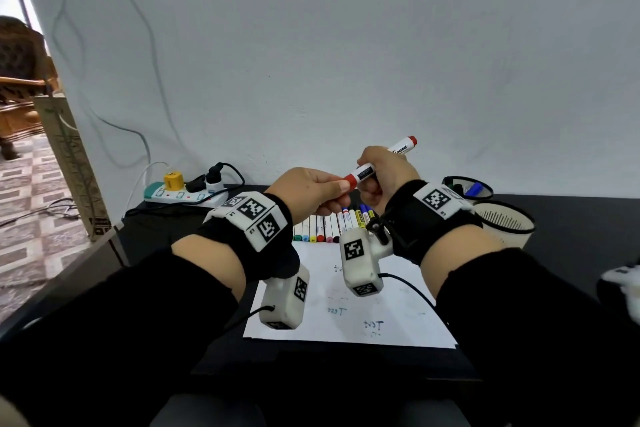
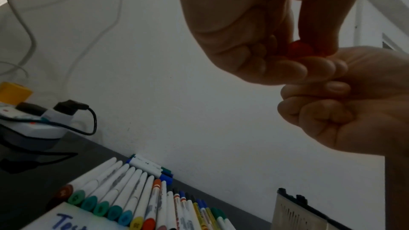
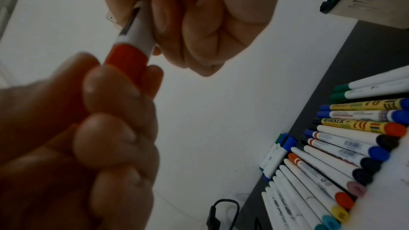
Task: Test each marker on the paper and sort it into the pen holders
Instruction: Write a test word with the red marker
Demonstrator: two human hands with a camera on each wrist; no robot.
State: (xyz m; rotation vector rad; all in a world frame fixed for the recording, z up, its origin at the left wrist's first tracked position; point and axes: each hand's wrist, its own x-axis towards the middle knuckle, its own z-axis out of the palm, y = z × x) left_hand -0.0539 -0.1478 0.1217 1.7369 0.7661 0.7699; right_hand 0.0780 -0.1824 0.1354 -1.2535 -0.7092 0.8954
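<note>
Head view: right hand (image 1: pixel 384 172) grips red marker (image 1: pixel 381 163) barrel mid-air above paper (image 1: pixel 349 302), left hand (image 1: pixel 311 189) pinches its cap (image 1: pixel 350 180) at 9 o'clock — judge uncapping: pull straight along axis, barrel steady, then test on paper.

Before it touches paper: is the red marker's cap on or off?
On. The red cap sits flush against the marker barrel; left hand fingers pinch it.

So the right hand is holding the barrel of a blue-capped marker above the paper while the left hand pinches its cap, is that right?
Not quite: the cap is red, not blue, as the head view shows. The right hand does hold the marker barrel above the paper, and the left hand pinches its cap.
</note>
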